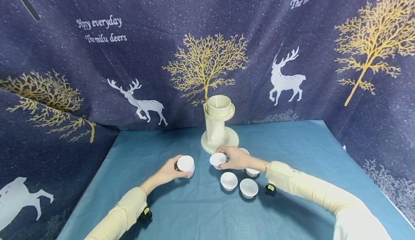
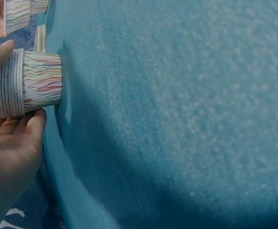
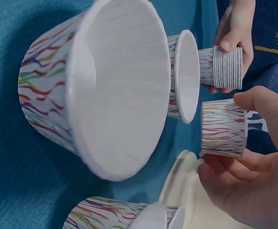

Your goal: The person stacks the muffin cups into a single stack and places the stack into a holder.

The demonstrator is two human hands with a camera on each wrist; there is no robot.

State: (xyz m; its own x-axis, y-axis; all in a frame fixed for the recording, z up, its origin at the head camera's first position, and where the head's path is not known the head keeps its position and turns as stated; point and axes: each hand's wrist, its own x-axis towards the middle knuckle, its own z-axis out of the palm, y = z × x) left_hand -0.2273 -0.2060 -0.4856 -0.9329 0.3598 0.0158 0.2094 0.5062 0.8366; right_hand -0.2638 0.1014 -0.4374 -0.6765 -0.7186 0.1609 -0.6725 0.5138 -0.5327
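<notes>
My left hand point(image 1: 168, 171) grips a stack of nested paper baking cups point(image 1: 186, 164). In the left wrist view, the layered rims of the stack point(image 2: 42, 81) face away from the table, and its wavy coloured stripes show near the base. Between thumb and fingers, my right hand point(image 1: 239, 158) holds a single paper baking cup point(image 3: 223, 128), rim up, in front of the cream stand's base. Near and under the right forearm, several more striped cups point(image 1: 228, 181) stand upright on the table, partly hidden by the arm.
A cream plastic stand point(image 1: 215, 130) with a round base rises at the back middle. A cream cylinder point(image 1: 219, 107) sits in its top ring. Blue cloth point(image 1: 201, 214) covers the table, and a dark curtain point(image 1: 146, 60) with deer and trees hangs behind.
</notes>
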